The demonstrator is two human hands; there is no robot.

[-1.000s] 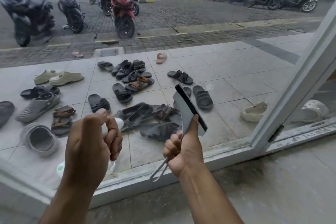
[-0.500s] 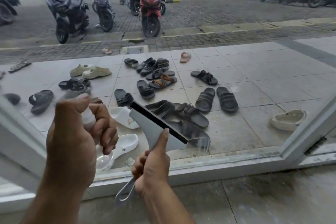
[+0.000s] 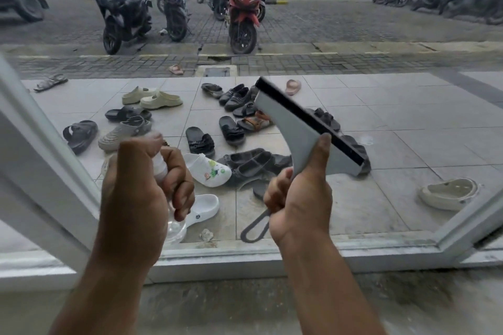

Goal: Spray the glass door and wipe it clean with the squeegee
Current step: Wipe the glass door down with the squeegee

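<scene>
The spray bottle (image 3: 160, 168) was gripped in the left hand (image 3: 136, 198), fingers curled round it and one fingertip apparently laid over the nozzle, pointed at the glass door (image 3: 394, 122), evidently for spraying. The squeegee (image 3: 296, 130) was clasped by its handle in the right hand (image 3: 296, 207), thumb braced up the grey head. The black blade was held tilted before the door's lower pane, presumably in readiness for wiping. Blade contact with the door could not be confirmed.

Scattered shoes (image 3: 245, 163), parked motorbikes (image 3: 122, 11).
Sandals (image 3: 200, 141) and clogs (image 3: 208, 170) litter the tiled floor (image 3: 394, 117); past its far edge a red motorbike (image 3: 243, 11) stands among dark ones.
</scene>
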